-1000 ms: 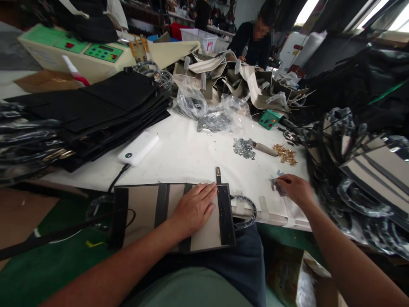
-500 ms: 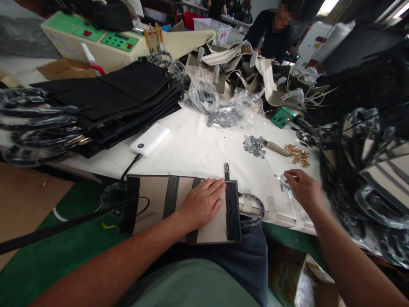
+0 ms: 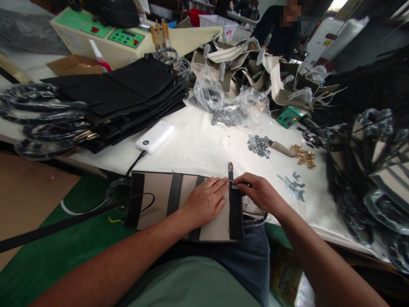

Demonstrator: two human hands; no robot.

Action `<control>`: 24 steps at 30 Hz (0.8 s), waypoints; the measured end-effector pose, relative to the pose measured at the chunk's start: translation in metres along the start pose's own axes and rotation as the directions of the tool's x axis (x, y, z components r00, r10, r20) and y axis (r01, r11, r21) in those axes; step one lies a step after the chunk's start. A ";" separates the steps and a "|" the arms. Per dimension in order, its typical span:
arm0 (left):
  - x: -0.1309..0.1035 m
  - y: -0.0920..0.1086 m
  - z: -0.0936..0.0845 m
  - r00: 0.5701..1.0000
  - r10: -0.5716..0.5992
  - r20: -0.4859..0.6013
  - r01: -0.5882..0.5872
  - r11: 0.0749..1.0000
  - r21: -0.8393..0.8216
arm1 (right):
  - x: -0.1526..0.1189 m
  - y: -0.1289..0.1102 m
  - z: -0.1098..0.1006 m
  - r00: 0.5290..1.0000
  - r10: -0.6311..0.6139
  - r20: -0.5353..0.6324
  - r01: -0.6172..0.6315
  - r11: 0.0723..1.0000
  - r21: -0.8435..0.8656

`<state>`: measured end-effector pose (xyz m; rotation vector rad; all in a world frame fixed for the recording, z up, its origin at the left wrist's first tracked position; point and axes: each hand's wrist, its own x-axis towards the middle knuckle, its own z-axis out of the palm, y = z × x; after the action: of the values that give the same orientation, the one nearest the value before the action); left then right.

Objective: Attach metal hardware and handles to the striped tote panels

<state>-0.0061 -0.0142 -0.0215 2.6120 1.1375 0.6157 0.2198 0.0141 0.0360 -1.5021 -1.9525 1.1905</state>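
Note:
A beige and black bag panel (image 3: 156, 200) lies across my lap at the table's front edge. My left hand (image 3: 206, 200) rests flat on it, fingers stretched out towards its right side. At the panel's top right corner, my right hand (image 3: 255, 192) pinches a small silvery metal piece (image 3: 234, 186), held against the black strip beside my left fingertips. Just above sticks out a short black tab with a metal clasp end (image 3: 230, 167). Under my right wrist shows part of a plastic-wrapped handle (image 3: 255, 221). Silvery metal strips (image 3: 292, 185) lie to the right.
Black bag pieces (image 3: 128, 89) are stacked at the left behind a white power bank (image 3: 155, 136). Loose metal plates (image 3: 258, 146), a tool handle (image 3: 281, 148) and gold-coloured fasteners (image 3: 303, 156) lie at the right. A person (image 3: 277, 32) is beyond the beige pieces.
My right hand has moved left from the silvery strips to the panel's top right corner, bringing a small metal piece. My left hand stays flat on the panel. The view has shifted slightly.

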 end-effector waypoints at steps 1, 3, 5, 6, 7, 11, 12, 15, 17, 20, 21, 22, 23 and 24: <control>0.000 0.000 0.000 1.000 -0.003 -0.002 0.003 1.000 -0.005 | 0.003 0.001 0.001 1.000 -0.028 0.007 0.028 0.999 -0.047; 0.000 0.000 0.000 1.000 -0.010 -0.003 0.010 1.000 -0.013 | 0.008 0.002 0.001 0.998 -0.068 0.014 0.069 0.990 -0.124; 0.000 0.000 0.000 1.000 -0.013 -0.001 0.013 1.000 -0.020 | 0.011 0.002 0.002 0.996 -0.089 0.014 0.090 0.980 -0.176; 0.000 0.000 0.000 1.000 -0.012 0.000 0.012 1.000 -0.023 | 0.012 0.002 0.003 0.995 -0.094 0.013 0.095 0.976 -0.196; 0.000 0.000 -0.001 1.000 -0.012 -0.001 0.012 1.000 -0.028 | 0.012 0.001 0.004 0.995 -0.099 0.011 0.099 0.972 -0.211; 0.001 0.001 -0.002 1.000 -0.017 -0.011 0.016 0.998 -0.055 | 0.010 0.000 0.010 0.991 -0.131 -0.015 0.124 0.965 -0.232; 0.001 0.002 -0.003 1.000 -0.021 -0.013 0.020 0.998 -0.063 | 0.009 0.000 0.011 0.990 -0.136 -0.030 0.125 0.965 -0.231; 0.003 0.003 -0.005 0.999 -0.036 -0.010 0.035 0.996 -0.083 | 0.005 0.002 0.017 0.984 -0.149 -0.095 0.119 0.957 -0.266; 0.004 0.005 -0.006 0.999 -0.048 -0.013 0.047 0.995 -0.092 | 0.001 0.003 0.022 0.974 -0.152 -0.171 0.090 0.942 -0.323; 0.005 0.006 -0.007 0.998 -0.054 -0.022 0.052 0.994 -0.098 | -0.006 0.007 0.030 0.951 -0.147 -0.271 0.033 0.922 -0.385; 0.005 0.006 -0.007 0.998 -0.054 -0.024 0.051 0.994 -0.097 | -0.008 0.009 0.032 0.944 -0.158 -0.288 0.034 0.919 -0.393; 0.005 0.006 -0.007 0.998 -0.054 -0.026 0.051 0.994 -0.097 | -0.011 0.012 0.034 0.938 -0.179 -0.297 0.051 0.919 -0.391; 0.005 0.006 -0.007 0.998 -0.054 -0.023 0.052 0.994 -0.095 | -0.013 0.015 0.035 0.932 -0.203 -0.300 0.080 0.923 -0.376; 0.004 0.006 -0.006 0.998 -0.056 -0.022 0.054 0.994 -0.092 | -0.015 0.018 0.035 0.927 -0.221 -0.301 0.110 0.932 -0.346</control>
<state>-0.0024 -0.0149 -0.0124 2.4948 1.1556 0.6734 0.2100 -0.0118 0.0047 -1.5317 -2.0507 0.5128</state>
